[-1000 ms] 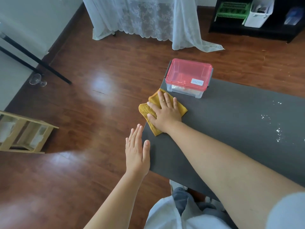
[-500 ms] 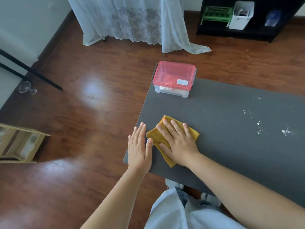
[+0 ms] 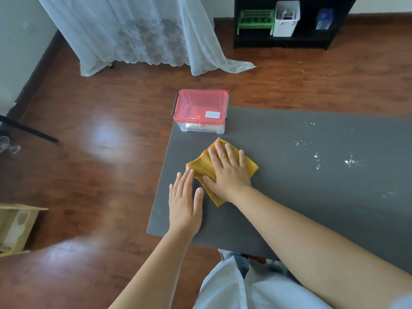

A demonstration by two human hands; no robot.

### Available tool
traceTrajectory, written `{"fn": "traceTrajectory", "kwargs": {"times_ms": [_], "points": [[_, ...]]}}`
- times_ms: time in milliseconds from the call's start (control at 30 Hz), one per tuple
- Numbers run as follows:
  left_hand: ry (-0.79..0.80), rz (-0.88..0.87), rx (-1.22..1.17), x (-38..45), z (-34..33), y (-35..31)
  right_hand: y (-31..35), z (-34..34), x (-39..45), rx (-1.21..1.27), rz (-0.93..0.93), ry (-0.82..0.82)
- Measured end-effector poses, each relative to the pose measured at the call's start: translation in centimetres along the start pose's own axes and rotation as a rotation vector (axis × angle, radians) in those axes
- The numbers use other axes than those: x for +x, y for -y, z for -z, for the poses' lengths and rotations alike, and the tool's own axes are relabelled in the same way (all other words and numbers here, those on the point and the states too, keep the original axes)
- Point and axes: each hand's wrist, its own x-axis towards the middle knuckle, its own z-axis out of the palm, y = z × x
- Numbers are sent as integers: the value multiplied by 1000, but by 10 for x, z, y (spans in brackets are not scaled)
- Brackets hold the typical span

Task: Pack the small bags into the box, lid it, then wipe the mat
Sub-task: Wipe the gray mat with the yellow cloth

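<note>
So the cloth [image 3: 223, 168] has swung around over the last second. 1 second back the right hand [image 3: 229, 172] had it up by the box at the mat's left edge, half a second ago it was pulled down toward the near edge, and now it's pushed a bit further in onto the mat [image 3: 289, 208], sitting roughly between the box and the near edge. Looks like short back-and-forth strokes on the left end.

Right hand is flat, fingers straight and spread, pressing the yellow cloth down, so no real grip, just palm pressure. Left hand [image 3: 185, 204] is also flat and relaxed, resting on the mat just beside the cloth near the left edge, holding nothing. I'd guess it's pinning the mat so it doesn't slide.

The box [image 3: 200, 114] sits on the mat's far left corner with its pink lid [image 3: 200, 105] on, something pale inside, so packing and lidding look done.

The white specks [image 3: 318, 159] out on the right side are well apart from the cloth and untouched. So wiping's underway, but the messy part's still ahead, I reckon.
</note>
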Motion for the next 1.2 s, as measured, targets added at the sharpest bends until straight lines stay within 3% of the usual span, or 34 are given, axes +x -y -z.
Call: {"fn": "traceTrajectory", "kwargs": {"times_ms": [233,500,667,733,967,1200], "points": [[38,-24,47,-2,1,4,-10,-4,-20,-10,212,-31],[154,-144,152,29,-17,-22,-70,-5,-79,-1,-169,-60],[165,-128,200,47,-25,-30,-81,1,-73,-128,141,-34],[153,-78,200,51,-25,-29,-80,4,-53,-98,170,-23],[203,-89,310,55,-18,-21,-82,25,27,-8,-124,-49],[170,6,332,64,-4,-2,-81,22,21,-6,-146,-30]]}}
